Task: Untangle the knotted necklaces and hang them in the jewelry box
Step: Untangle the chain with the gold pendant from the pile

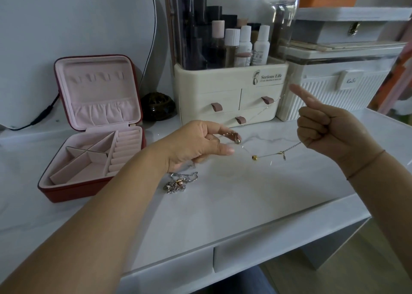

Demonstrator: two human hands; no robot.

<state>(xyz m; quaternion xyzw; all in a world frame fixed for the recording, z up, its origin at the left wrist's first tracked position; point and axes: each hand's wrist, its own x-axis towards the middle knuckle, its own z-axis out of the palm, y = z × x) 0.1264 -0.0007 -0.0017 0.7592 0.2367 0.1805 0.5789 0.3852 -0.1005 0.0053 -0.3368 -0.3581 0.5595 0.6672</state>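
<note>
My left hand (196, 146) hovers over the white tabletop and pinches a small gold knot with a pendant (236, 138) between its fingertips. A thin gold chain (266, 107) runs taut from that knot up to the raised index finger of my right hand (330, 133), whose other fingers are curled. A second gold strand with a bead (254, 157) and clasp (283, 154) lies on the table and leads under my right hand. Below my left wrist lies a heap of silver chain with a rose pearl (176, 183). The red jewelry box (66, 193) stands open at the left, its pink lining showing.
A cream cosmetics organiser (229, 97) with drawers and bottles stands behind the hands. A white ribbed storage box (334, 93) is at the right. A dark round ornament (157, 106) sits beside the jewelry box lid. A mirror and a black cable are at the far left.
</note>
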